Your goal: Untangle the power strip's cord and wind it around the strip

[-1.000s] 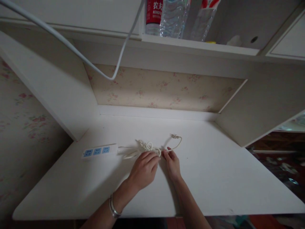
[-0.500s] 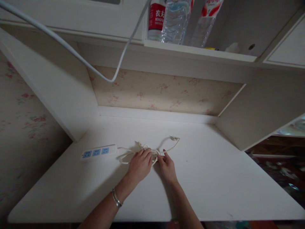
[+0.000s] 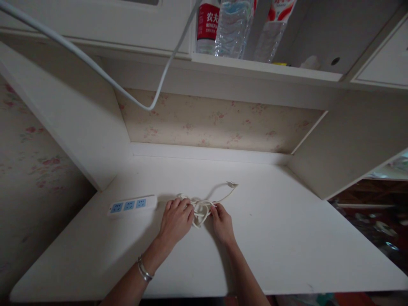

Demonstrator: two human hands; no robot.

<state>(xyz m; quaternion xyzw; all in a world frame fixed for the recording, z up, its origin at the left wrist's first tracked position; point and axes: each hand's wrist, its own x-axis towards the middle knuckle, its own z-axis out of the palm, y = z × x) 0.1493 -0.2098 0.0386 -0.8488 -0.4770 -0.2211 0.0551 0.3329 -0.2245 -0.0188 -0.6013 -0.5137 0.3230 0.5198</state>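
A thin cream cord (image 3: pixel 200 209) lies bunched in loops on the white desk (image 3: pixel 280 238), its free end (image 3: pixel 232 184) trailing back and right. My left hand (image 3: pixel 176 219) rests on the left side of the bunch with fingers curled over the loops. My right hand (image 3: pixel 221 220) pinches the cord on the right side of the bunch. A white power strip (image 3: pixel 132 205) with blue sockets lies just left of my left hand.
A thick white cable (image 3: pixel 95 63) hangs across the upper left. On the shelf above stand clear water bottles (image 3: pixel 234 27), one with a red label (image 3: pixel 207 25). Side panels close in the desk on the left and right. A cluttered area shows past the right panel.
Both hands have slid left along the desk, dragging the cord bunch toward the power strip. The loops are gathered tighter between the hands.
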